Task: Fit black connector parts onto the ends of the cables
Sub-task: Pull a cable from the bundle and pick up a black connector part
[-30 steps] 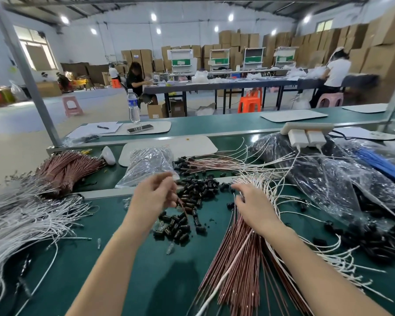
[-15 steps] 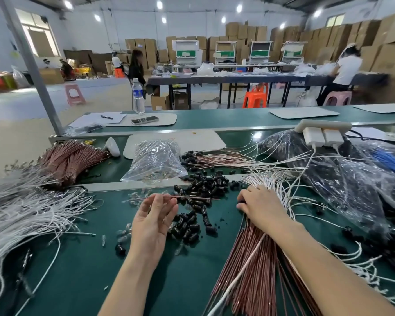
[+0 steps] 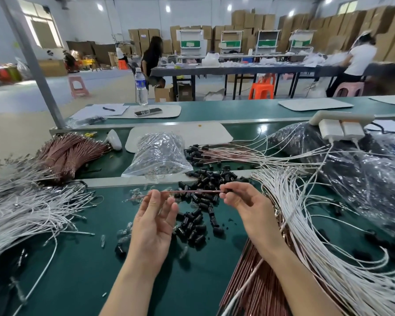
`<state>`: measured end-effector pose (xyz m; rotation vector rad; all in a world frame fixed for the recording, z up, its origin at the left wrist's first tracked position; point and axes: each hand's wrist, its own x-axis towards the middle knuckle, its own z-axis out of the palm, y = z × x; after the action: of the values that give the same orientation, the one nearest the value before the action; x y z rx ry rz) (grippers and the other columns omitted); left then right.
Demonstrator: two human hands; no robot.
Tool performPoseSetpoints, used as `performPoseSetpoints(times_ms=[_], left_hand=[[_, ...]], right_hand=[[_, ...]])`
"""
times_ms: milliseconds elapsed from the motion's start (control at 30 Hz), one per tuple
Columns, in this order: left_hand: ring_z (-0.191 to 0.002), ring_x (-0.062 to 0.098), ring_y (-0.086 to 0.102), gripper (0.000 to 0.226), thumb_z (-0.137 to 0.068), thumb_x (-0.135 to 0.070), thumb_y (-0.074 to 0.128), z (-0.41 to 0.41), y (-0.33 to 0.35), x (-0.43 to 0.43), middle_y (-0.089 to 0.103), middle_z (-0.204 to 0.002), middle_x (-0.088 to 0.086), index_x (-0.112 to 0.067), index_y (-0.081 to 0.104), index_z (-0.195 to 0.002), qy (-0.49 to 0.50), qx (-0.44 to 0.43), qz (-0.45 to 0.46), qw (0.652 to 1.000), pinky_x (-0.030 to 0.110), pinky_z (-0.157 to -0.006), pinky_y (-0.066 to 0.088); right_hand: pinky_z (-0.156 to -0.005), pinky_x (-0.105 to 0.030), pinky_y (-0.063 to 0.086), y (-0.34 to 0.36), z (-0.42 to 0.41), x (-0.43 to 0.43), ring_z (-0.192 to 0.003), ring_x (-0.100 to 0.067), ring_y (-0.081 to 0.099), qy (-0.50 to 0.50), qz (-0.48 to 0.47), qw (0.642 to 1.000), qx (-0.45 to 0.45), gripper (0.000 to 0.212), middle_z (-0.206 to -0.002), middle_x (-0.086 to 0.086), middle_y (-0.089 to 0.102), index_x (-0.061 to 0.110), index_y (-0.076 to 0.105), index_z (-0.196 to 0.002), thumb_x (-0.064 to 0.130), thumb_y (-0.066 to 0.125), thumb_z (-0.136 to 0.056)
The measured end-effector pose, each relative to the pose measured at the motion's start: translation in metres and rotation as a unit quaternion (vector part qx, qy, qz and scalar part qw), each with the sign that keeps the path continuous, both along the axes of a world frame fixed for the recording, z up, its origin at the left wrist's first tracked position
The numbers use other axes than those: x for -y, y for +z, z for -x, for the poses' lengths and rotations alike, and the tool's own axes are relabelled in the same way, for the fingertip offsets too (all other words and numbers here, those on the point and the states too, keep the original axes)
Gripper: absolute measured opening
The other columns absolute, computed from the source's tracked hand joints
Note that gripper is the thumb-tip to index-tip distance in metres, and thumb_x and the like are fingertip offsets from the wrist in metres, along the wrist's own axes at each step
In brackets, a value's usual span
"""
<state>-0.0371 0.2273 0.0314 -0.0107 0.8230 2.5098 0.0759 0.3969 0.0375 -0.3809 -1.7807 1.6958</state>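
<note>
Half a second ago the right hand (image 3: 244,201) lay on the brown cable heap (image 3: 260,290). Now it is up over the tabletop (image 3: 78,270), and its curled fingers pinch the right end of the thin cable (image 3: 187,192). Before, the left hand (image 3: 154,220) held that cable alone. The left hand is palm up and pinches the thin cable nearer its left end. So the cable runs flat between both hands, just above the pile of black connector parts (image 3: 197,221).

A clear bag (image 3: 160,153) sits behind the pile (the small things inside are too shiny to make out). A big dark bag (image 3: 351,174) lies at the right, and what it holds is hard to see through the plastic.

A dark bit (image 3: 229,190) shows at the right fingertips, but one cannot tell if it is on the cable end. The white cables (image 3: 328,242) run off the picture at the right edge and the bottom.
</note>
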Motion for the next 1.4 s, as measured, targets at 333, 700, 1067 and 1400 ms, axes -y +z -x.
performPoseSetpoints(times_ms=[333,700,1067,1400], left_hand=[[-0.072,0.011,0.072,0.021,-0.082,-0.021,0.072,0.001,-0.002,-0.002,0.075,-0.088,0.003,-0.012,0.066,-0.1,-0.002,0.001,0.006,1.0,0.021,-0.061,0.059],[-0.069,0.011,0.072,0.021,-0.08,-0.023,0.073,0.0,-0.002,-0.003,0.074,-0.085,0.003,-0.012,0.065,-0.095,-0.002,-0.015,0.022,1.0,0.021,-0.06,0.059],[-0.066,0.011,0.071,0.01,-0.082,-0.017,0.071,-0.005,-0.001,-0.004,0.075,-0.087,0.008,-0.019,0.079,-0.076,-0.006,-0.074,0.07,0.995,0.022,-0.058,0.06],[-0.065,0.013,0.068,0.011,-0.08,-0.018,0.072,-0.01,-0.002,-0.007,0.074,-0.091,0.011,-0.015,0.069,-0.09,-0.01,-0.122,0.098,0.988,0.024,-0.059,0.06]], right_hand=[[-0.073,-0.019,0.058,0.003,-0.002,0.005,-0.085,-0.023,0.076,0.009,0.101,0.994,-0.045,0.022,-0.087,-0.01,0.077,0.019,0.075,-0.099,0.02,0.075,-0.076],[-0.069,-0.021,0.059,0.007,-0.007,0.009,-0.084,-0.024,0.076,0.035,0.179,0.981,-0.07,0.027,-0.095,-0.016,0.078,0.02,0.075,-0.101,0.032,0.077,-0.076],[-0.07,-0.021,0.06,0.007,-0.009,0.001,-0.091,-0.022,0.076,0.051,0.39,0.909,-0.139,0.031,-0.109,-0.019,0.075,0.008,0.065,-0.107,0.018,0.07,-0.079],[-0.069,-0.02,0.06,0.008,-0.009,-0.002,-0.091,-0.022,0.076,0.035,0.362,0.922,-0.133,0.029,-0.108,-0.018,0.075,0.011,0.066,-0.102,0.019,0.073,-0.076]])
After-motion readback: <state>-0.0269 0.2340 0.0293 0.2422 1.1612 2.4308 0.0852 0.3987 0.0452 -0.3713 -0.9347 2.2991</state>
